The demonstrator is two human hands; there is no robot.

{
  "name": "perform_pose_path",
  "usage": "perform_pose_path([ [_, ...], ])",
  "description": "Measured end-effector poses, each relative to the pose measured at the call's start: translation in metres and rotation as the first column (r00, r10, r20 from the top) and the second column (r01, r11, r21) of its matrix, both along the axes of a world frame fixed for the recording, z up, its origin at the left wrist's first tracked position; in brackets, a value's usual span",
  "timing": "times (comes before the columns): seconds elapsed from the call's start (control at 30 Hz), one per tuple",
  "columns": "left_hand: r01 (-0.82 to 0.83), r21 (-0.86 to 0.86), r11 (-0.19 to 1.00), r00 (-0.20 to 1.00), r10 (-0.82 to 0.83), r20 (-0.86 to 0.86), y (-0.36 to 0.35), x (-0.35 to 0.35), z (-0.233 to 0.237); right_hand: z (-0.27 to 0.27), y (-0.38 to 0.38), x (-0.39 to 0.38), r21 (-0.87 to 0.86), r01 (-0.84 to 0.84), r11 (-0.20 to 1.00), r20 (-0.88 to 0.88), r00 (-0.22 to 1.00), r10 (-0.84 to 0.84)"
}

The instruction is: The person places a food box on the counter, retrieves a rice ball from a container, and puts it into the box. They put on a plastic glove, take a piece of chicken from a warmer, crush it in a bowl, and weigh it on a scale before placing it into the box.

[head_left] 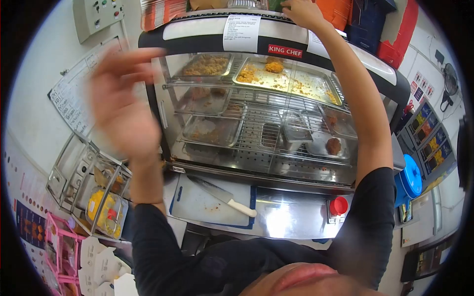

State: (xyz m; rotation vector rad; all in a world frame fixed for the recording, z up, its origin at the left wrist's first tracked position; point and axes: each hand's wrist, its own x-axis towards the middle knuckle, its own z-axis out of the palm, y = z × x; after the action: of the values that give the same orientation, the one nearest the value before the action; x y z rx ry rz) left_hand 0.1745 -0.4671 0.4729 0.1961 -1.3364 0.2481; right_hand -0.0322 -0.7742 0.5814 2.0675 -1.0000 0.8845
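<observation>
My left hand (123, 106) is raised in front of the left end of the glass food warmer (284, 173). It is blurred by motion, with fingers stretched out and nothing visible in them. My right hand (303, 14) reaches over the warmer's top, near a green item (274, 5) and a clear plastic container (245, 4). Its fingertips are partly cut off by the frame edge, so whether they grip anything is hidden. Behind the glass, a metal tray (311, 85) holds orange crumbs and a fried piece (274, 65). Other trays hold more fried food (207, 65).
Below the warmer, a knife (222, 196) lies on a white cutting board (210, 203). A red cup (338, 206) sits on a small scale to the right. A metal rack (89, 187) stands left, a blue bucket (409, 177) right. Orange bags (335, 14) rest on top.
</observation>
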Motion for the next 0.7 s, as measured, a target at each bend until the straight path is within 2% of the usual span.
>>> perform_pose_path([
  [0.07, -0.128, -0.296, 0.946, 0.990, 0.142, 0.025, 0.039, 0.012, 0.013, 0.006, 0.005, -0.002, -0.065, -0.083, 0.994, 0.026, 0.996, 0.085],
  [0.1, -0.182, -0.444, 0.877, 0.972, 0.228, 0.053, 0.059, 0.012, 0.019, 0.013, 0.017, 0.000, -0.206, -0.175, 0.963, 0.186, 0.959, 0.214],
  [0.13, -0.202, -0.582, 0.787, 0.945, 0.314, 0.096, 0.078, 0.007, 0.024, 0.022, 0.042, 0.002, -0.311, -0.377, 0.873, 0.336, 0.815, 0.472],
  [0.2, -0.158, -0.783, 0.601, 0.857, 0.478, 0.193, 0.102, -0.016, 0.031, 0.024, 0.100, -0.017, -0.510, -0.504, 0.697, 0.312, 0.647, 0.696],
  [0.27, -0.077, -0.868, 0.491, 0.770, 0.582, 0.261, 0.113, -0.042, 0.032, 0.015, 0.162, -0.048, -0.595, -0.592, 0.543, 0.160, 0.575, 0.802],
  [0.37, -0.005, -0.895, 0.446, 0.688, 0.651, 0.321, 0.118, -0.068, 0.029, -0.010, 0.244, -0.105, -0.527, -0.755, 0.392, -0.156, 0.539, 0.828],
  [0.43, 0.017, -0.903, 0.430, 0.662, 0.672, 0.333, 0.120, -0.080, 0.027, -0.027, 0.287, -0.140, -0.370, -0.857, 0.358, -0.366, 0.489, 0.792],
  [0.5, 0.023, -0.909, 0.415, 0.646, 0.688, 0.330, 0.125, -0.089, 0.026, -0.039, 0.314, -0.160, -0.226, -0.903, 0.366, -0.491, 0.430, 0.758],
  [0.7, 0.008, -0.887, 0.462, 0.615, 0.698, 0.368, 0.134, -0.112, 0.023, -0.051, 0.334, -0.190, -0.047, -0.915, 0.401, -0.561, 0.356, 0.747],
])
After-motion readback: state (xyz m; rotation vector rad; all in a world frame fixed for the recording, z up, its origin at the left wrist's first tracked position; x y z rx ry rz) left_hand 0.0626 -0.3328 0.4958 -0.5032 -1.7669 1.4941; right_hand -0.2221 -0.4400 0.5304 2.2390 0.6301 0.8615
